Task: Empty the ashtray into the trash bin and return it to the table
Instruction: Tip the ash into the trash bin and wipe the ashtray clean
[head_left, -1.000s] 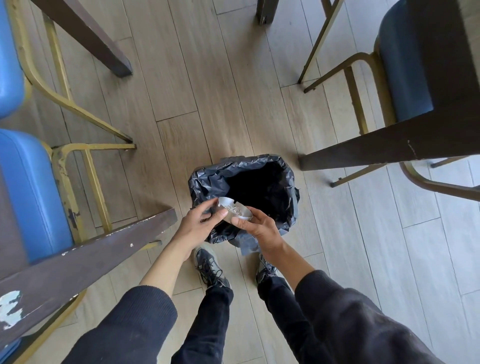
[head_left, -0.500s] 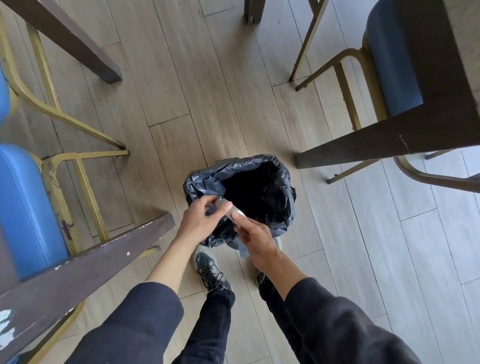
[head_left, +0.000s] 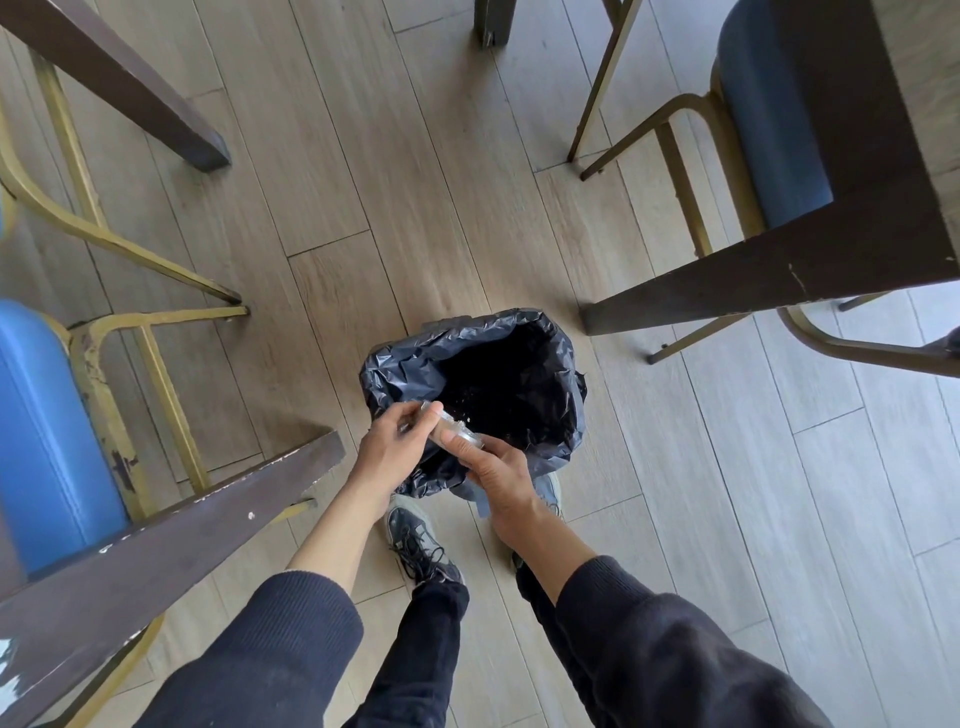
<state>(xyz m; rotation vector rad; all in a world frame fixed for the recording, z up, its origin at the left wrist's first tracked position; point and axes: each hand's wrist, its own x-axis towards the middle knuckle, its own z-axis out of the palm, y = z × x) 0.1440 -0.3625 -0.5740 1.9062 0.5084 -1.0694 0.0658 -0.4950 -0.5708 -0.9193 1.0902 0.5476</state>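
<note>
Ashtray (head_left: 456, 434): a small clear glass piece, tipped on edge over the near-left rim of the trash bin, its open side turned toward the dark inside; mostly covered by fingers, so its contents cannot be made out.
Left hand (head_left: 392, 452): clasps the ashtray's left side, thumb and fingertips curled around its rim, just above the bin's near-left corner.
Right hand (head_left: 496, 480): grips the ashtray's right side, fingers closed over it and the back of the hand facing up, held over the bin's near edge.
Trash bin (head_left: 415, 364): stands on the floor between the two tables, lined with a crinkled black plastic bag folded over its rim; a few pale specks show on the liner inside, close to the ashtray.
Floor (head_left: 363, 208): pale wood-look planks running away from the person.
Left table (head_left: 171, 540): dark brown, its chipped edge slanting across the lower left, ending near the left wrist.
Right table (head_left: 779, 280): dark brown, its edge reaching in from the upper right toward the bin's far-right corner.
Chairs: blue seat (head_left: 47, 431) on a worn gold frame at left; darker blue seat (head_left: 769, 114) on a gold frame at upper right.
Person: dark sleeves (head_left: 270, 639) pushed up the forearms, dark trousers, a grey laced shoe (head_left: 421, 545) just near of the bin.
</note>
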